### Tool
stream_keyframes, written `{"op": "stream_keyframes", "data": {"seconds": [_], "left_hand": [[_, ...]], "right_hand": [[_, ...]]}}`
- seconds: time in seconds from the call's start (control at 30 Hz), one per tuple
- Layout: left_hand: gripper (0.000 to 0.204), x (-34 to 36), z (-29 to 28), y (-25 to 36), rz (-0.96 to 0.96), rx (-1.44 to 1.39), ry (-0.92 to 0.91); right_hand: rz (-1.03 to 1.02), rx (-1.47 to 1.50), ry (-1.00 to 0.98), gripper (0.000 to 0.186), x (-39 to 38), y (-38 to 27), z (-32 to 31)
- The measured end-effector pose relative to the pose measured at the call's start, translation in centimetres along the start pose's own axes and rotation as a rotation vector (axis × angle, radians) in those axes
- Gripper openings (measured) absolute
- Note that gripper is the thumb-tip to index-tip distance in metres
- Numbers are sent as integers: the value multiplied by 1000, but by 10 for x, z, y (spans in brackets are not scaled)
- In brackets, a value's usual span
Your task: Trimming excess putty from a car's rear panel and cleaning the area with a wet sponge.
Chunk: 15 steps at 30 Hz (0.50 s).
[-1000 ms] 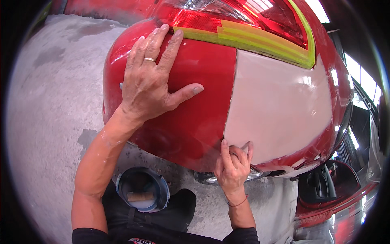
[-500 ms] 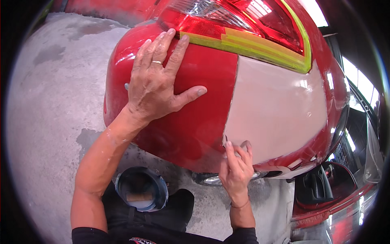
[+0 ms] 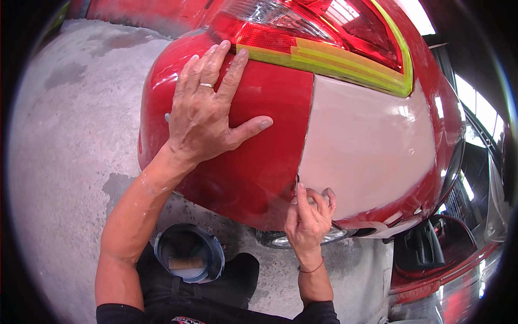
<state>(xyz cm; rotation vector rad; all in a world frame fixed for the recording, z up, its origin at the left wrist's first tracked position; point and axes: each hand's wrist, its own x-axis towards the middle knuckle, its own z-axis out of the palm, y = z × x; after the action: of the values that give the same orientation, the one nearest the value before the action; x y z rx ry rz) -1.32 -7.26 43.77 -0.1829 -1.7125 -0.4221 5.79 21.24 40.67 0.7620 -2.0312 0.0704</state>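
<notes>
My left hand [image 3: 202, 110] lies flat on the red car bumper [image 3: 270, 124], fingers stretched up to the lower edge of the red tail light [image 3: 324, 27] and thumb out to the side. Yellow-green masking tape [image 3: 345, 67] borders the light. At the lower end of the seam between the bumper and a pale, primed panel [image 3: 367, 146], my right hand [image 3: 310, 218] has its forefinger pointed along the gap, the other fingers bent. A small dark sliver shows at that fingertip; whether it is a held thing or part of the gap is unclear.
Below the bumper, a dark bucket [image 3: 189, 240] stands by my legs with a tan block [image 3: 185, 263] in it. Part of a wheel [image 3: 278, 239] shows under the car. Another red car part [image 3: 431, 243] is at the lower right, over the grey concrete floor [image 3: 70, 162].
My right hand has shifted slightly left and up along the seam, its wrist turning a little. My left hand stays on the bumper.
</notes>
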Motion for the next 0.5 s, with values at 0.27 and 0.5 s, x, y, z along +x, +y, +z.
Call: {"op": "stream_keyframes", "data": {"seconds": [0.27,0.5], "left_hand": [[99,0,0,-1,9,5,9],[101,-2,1,-2,7,18,-25]], "right_hand": [[11,5,-41,57,3,-2,-3],[-39,-72,-113,56,-2,-1,-5]]}}
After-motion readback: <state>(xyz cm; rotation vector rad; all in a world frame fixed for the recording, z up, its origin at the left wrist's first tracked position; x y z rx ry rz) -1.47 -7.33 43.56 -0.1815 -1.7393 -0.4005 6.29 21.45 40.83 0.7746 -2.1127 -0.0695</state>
